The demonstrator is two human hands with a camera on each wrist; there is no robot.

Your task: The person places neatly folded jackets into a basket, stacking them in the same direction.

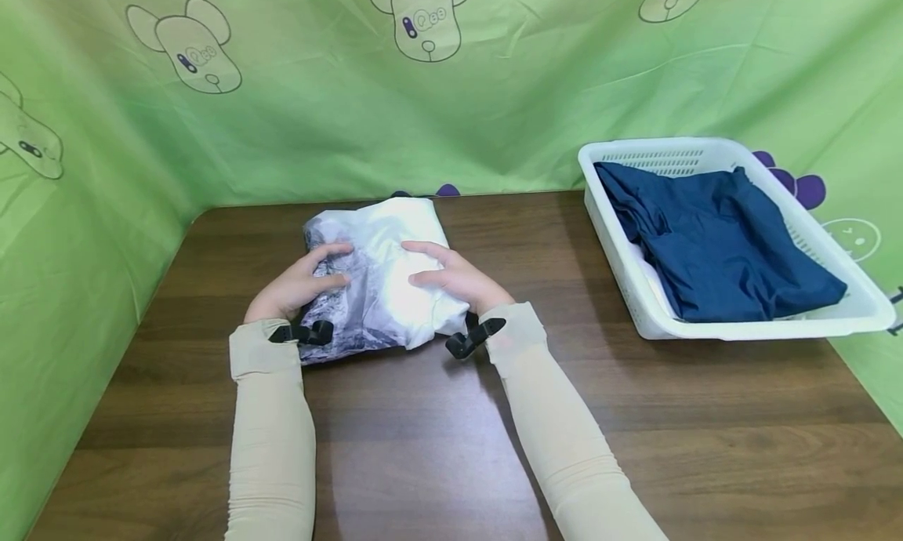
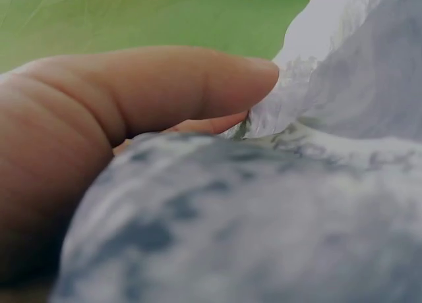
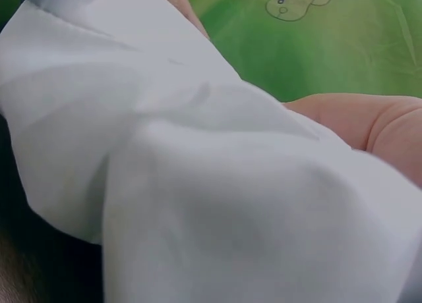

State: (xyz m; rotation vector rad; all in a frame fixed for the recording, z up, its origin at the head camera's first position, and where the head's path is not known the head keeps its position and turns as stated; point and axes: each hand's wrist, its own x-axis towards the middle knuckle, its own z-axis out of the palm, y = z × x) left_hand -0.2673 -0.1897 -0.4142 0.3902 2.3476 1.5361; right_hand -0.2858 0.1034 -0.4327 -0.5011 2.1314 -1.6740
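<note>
Grip slack both sides, not clenched. L hand (image 1: 292, 286) rests on L part of folded cloth (image 1: 395, 290), index & thumb nearly straight, spread apart, tips pointing inward. R hand (image 1: 462, 278) likewise on R part, its index & thumb also apart. Other fingers mostly hidden; can't tell what they do. L wrist view: L thumb (image 2: 191, 82) lies over patterned fabric, tip by a white fold. R wrist view: white fabric bulges up in front of R thumb (image 3: 343, 122), covering pt of it.

Cloth is on table (image 1: 409, 447), btwn the 2 hands, extending past them on far & near sides. Approx as wide as deep, so long axis unclear; far & near edges slant, R end a bit farther from person. Grey-blue pattern on L, plain white on R.

Black fittings (image 1: 303, 333) at wrists, beige sleeves (image 1: 271, 455). Well off to R, white basket (image 1: 705, 331) w/ rumpled navy fabric (image 1: 719, 235) inside. Bg: green curtain (image 1: 296, 118) w/ outlined cartoon heads.
</note>
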